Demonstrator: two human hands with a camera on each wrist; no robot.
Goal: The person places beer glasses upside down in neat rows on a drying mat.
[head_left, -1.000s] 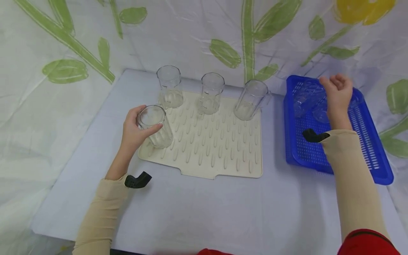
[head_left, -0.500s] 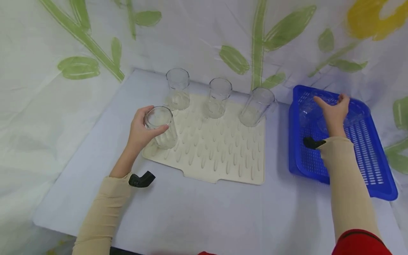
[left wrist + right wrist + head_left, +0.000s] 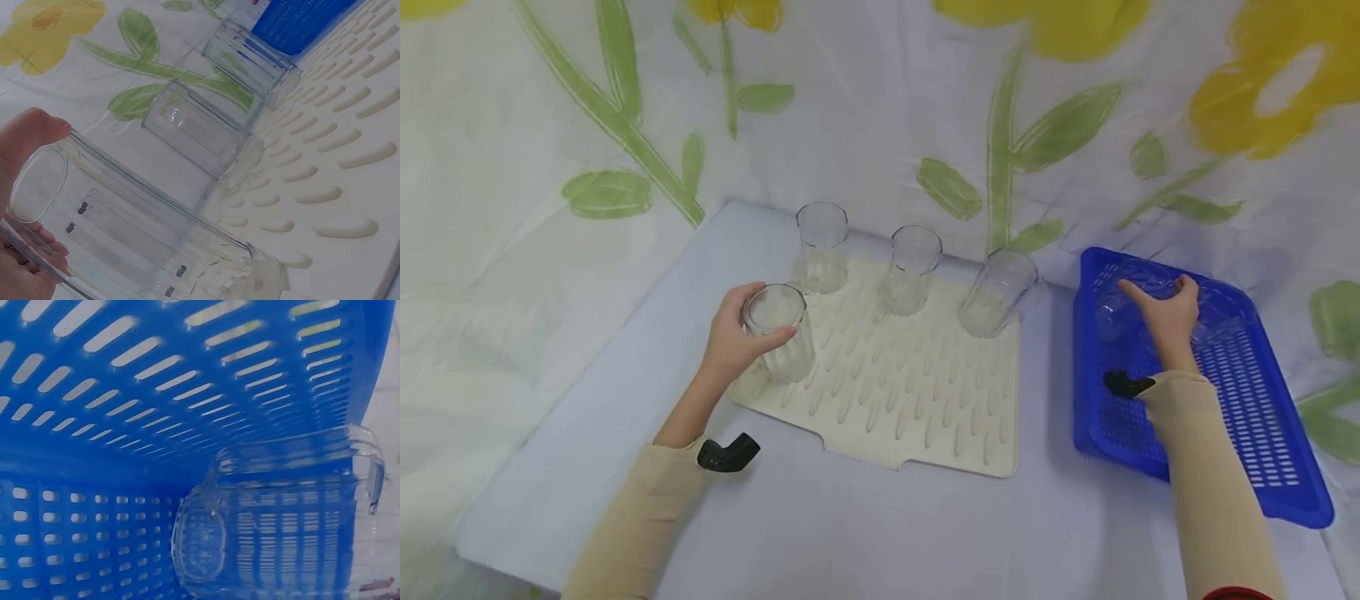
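My left hand (image 3: 728, 337) grips a clear glass mug (image 3: 788, 358) near its rim, thumb on one side and fingers on the other. The mug stands upright at the left front of a cream ridged drying mat (image 3: 887, 417). In the left wrist view, the thumb (image 3: 47, 128) lies at the mug's rim. My right hand (image 3: 1168, 323) reaches down into the blue basket (image 3: 1311, 500), thumb and fingers spread about a glass mug. The right wrist view shows a clear mug (image 3: 281, 544) with its handle upward; I cannot tell whether the right fingers grip it.
Along the mat's back edge stand three more glass mugs: a left one (image 3: 824, 250), a middle one (image 3: 912, 271) and a right one (image 3: 997, 296). Other clear glassware lies in the basket. A white cloth wall (image 3: 857, 108) with painted flowers rises behind the white table (image 3: 925, 533).
My right hand has lowered into the basket, its thumb and fingers spreading about a mug. The left hand keeps its hold on the mug. The head view has shifted.
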